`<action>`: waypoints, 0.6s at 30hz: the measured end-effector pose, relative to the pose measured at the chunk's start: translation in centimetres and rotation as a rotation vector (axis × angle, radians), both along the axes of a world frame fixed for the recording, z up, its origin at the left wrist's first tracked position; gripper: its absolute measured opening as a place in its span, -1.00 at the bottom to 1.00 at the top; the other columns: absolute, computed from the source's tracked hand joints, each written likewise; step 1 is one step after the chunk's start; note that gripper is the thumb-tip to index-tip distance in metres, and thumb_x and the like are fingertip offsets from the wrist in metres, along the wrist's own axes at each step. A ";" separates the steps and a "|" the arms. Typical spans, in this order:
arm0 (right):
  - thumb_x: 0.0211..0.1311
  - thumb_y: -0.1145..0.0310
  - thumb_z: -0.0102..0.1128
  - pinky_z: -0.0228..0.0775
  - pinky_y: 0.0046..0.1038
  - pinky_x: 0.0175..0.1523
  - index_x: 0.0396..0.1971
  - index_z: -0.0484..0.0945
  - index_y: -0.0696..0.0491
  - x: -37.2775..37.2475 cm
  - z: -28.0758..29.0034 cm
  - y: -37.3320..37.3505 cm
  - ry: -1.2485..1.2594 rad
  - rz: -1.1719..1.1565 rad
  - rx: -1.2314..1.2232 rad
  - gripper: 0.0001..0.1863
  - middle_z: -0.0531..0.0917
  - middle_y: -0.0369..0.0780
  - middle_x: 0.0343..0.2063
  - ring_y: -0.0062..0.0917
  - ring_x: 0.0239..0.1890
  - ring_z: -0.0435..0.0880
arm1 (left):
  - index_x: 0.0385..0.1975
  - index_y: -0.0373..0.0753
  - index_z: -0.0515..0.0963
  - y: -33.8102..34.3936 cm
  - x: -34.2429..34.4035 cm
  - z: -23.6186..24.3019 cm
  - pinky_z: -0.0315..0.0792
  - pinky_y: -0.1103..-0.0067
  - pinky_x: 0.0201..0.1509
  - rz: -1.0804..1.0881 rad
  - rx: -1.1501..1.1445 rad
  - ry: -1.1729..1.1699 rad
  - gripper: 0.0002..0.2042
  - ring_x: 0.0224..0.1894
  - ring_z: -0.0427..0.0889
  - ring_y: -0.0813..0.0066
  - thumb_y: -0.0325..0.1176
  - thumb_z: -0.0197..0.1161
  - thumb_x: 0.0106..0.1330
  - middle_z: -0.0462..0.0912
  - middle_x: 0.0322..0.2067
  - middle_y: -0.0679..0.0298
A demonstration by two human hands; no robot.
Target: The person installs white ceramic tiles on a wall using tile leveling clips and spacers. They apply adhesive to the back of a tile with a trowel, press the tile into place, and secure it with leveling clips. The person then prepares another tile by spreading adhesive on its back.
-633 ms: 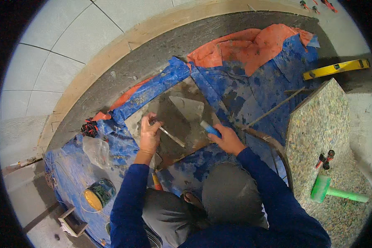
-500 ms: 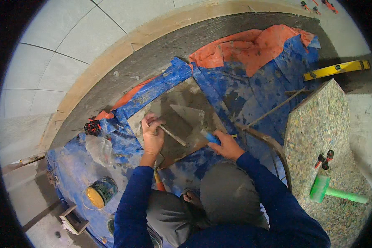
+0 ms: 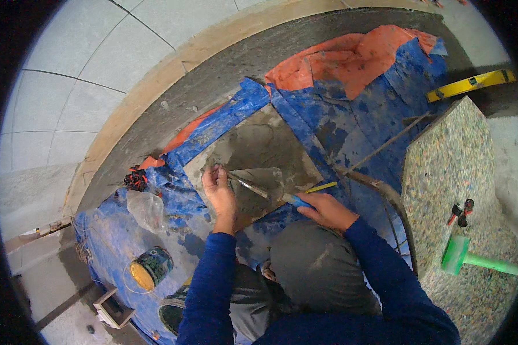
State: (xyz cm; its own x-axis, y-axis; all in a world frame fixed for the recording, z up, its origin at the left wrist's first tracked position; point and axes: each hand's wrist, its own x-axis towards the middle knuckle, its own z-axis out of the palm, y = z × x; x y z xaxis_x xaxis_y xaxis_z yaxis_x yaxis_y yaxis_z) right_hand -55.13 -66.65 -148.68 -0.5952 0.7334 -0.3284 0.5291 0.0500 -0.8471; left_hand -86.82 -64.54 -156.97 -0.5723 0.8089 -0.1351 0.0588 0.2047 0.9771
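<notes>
Mortar-smeared sq. slab lies mid-scene on blue tarp, w/ speckled board on R & pale tiles far L. Near L, dark bucket shows yellow at its mouth (can't tell if lid or contents); 2nd bucket by L sleeve, contents unclear. Both forearms reach fwd: L hand pinches slim tool over slab, R hand's fingers wrap blue handle of trowel, blade over slab.

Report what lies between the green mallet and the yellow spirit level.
Head view: a multicoloured speckled board, with a small red-and-black tool lying on it.
</notes>
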 end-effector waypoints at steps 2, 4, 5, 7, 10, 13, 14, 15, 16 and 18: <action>0.42 0.14 0.17 0.48 -0.18 0.12 0.22 0.46 0.22 -0.4 0.1 0.3 0.031 0.008 -0.034 -0.46 0.65 0.12 -0.01 -0.01 0.05 0.64 | 0.15 -0.33 0.44 0.1 0.2 -0.1 0.45 0.48 0.14 0.015 0.032 0.069 -0.68 0.02 0.55 0.44 -0.45 0.21 0.45 0.57 -0.01 0.22; 0.43 0.20 0.13 0.48 -0.10 0.06 0.20 0.46 0.16 -1.3 -0.3 0.8 0.026 0.007 0.038 -0.53 0.66 0.12 -0.07 0.03 -0.01 0.64 | 0.18 -0.32 0.41 0.0 0.5 -0.1 0.45 0.47 0.15 0.024 0.019 0.082 -0.65 0.03 0.55 0.43 -0.46 0.21 0.44 0.56 0.02 0.21; 0.43 0.22 0.10 0.48 -0.05 0.02 0.19 0.47 0.12 -1.9 -0.7 1.0 0.037 -0.003 0.087 -0.56 0.66 0.13 -0.10 0.06 -0.05 0.64 | 0.20 -0.32 0.39 -0.1 0.6 -0.1 0.45 0.46 0.16 0.019 0.002 0.078 -0.63 0.04 0.55 0.41 -0.46 0.22 0.44 0.56 0.03 0.20; 0.43 0.22 0.11 0.48 -0.07 0.05 0.15 0.47 0.23 -3.4 -1.5 1.7 -0.050 0.023 0.034 -0.55 0.67 0.14 -0.13 0.08 -0.05 0.64 | 0.25 -0.33 0.34 -0.2 0.7 -0.1 0.45 0.44 0.17 -0.005 -0.016 0.087 -0.58 0.07 0.55 0.39 -0.46 0.22 0.43 0.54 0.06 0.18; 0.42 0.23 0.12 0.47 -0.03 0.03 0.09 0.47 0.28 -5.9 -2.7 3.3 -0.205 0.088 0.058 -0.56 0.68 0.13 -0.19 0.10 -0.07 0.64 | 0.29 -0.37 0.27 -0.4 0.7 0.0 0.45 0.43 0.18 -0.023 -0.024 0.103 -0.51 0.11 0.54 0.35 -0.45 0.25 0.42 0.52 0.09 0.14; 0.40 0.25 0.13 0.46 0.02 0.00 0.05 0.47 0.26 -7.0 -2.6 3.9 -0.334 0.151 0.089 -0.60 0.68 0.12 -0.24 0.10 -0.10 0.64 | 0.31 -0.42 0.24 -0.2 0.9 0.1 0.45 0.43 0.18 0.050 0.006 0.032 -0.44 0.13 0.52 0.33 -0.41 0.30 0.38 0.50 0.10 0.11; 0.39 0.25 0.14 0.45 0.03 -0.01 0.04 0.47 0.25 -6.9 -2.3 3.9 -0.376 0.178 0.063 -0.60 0.68 0.11 -0.25 0.10 -0.11 0.64 | 0.29 -0.44 0.25 -0.2 1.1 0.1 0.45 0.43 0.17 0.087 0.028 -0.014 -0.43 0.13 0.52 0.33 -0.40 0.32 0.37 0.49 0.10 0.10; 0.39 0.25 0.14 0.45 0.02 -0.01 0.07 0.47 0.23 -6.5 -1.9 3.7 -0.344 0.138 0.094 -0.60 0.67 0.11 -0.25 0.10 -0.11 0.64 | 0.28 -0.45 0.26 -0.1 1.2 0.1 0.45 0.44 0.17 0.157 -0.028 -0.086 -0.42 0.13 0.52 0.33 -0.39 0.34 0.35 0.49 0.10 0.09; 0.39 0.25 0.15 0.46 0.01 -0.02 0.09 0.46 0.22 -5.8 -1.5 3.4 -0.317 0.109 0.094 -0.59 0.67 0.11 -0.25 0.09 -0.11 0.64 | 0.27 -0.46 0.28 0.0 1.2 0.1 0.45 0.43 0.16 0.124 -0.031 0.001 -0.42 0.11 0.53 0.31 -0.40 0.35 0.32 0.49 0.10 0.09; 0.39 0.23 0.15 0.47 -0.01 0.01 0.14 0.47 0.18 -4.3 -0.9 2.6 -0.249 0.055 0.098 -0.56 0.66 0.11 -0.21 0.08 -0.10 0.64 | 0.26 -0.46 0.32 0.2 1.1 0.1 0.46 0.42 0.14 0.119 -0.211 0.122 -0.41 0.09 0.55 0.29 -0.41 0.38 0.26 0.49 0.10 0.08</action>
